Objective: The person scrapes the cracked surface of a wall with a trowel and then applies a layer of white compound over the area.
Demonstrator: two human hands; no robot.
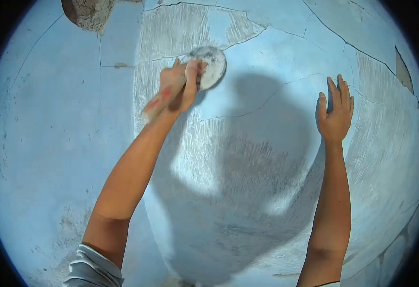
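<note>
1. Here's the left hand (178, 86), up at eleven o'clock from mid-view, fingers curled and closed around a blurred handle (164, 99) that carries red marks.
2. That handle slants, one end out toward seven o'clock from the fist; motion blur hides its exact shape.
3. Right by the fingers, at twelve o'clock, sits a round pale disc (214, 69), dark-smudged along its upper rim, the hand overlapping its left side. Whether disc and handle are one tool, I cannot tell.
4. Over to the right hand (335, 117), between two and three o'clock: open wide, fingers up, thumb apart toward eleven, laid against the blue wall (75, 119) and gripping nothing.
5. And that wall! A big shadow (267, 158) falls between the two arms and spreads down toward six o'clock.
6. Rough, scored patches show: one at twelve to eleven o'clock (171, 31), another out at three o'clock (386, 143), with more streaking under the shadow.
7. Cracks run across the top, and a broken hole (89, 14) shows brown, grainy material between ten and eleven.
8. Out at two o'clock there's a narrow chipped gap (403, 71); down at seven to eight, a rolled grey sleeve (94, 268) on the left arm.
</note>
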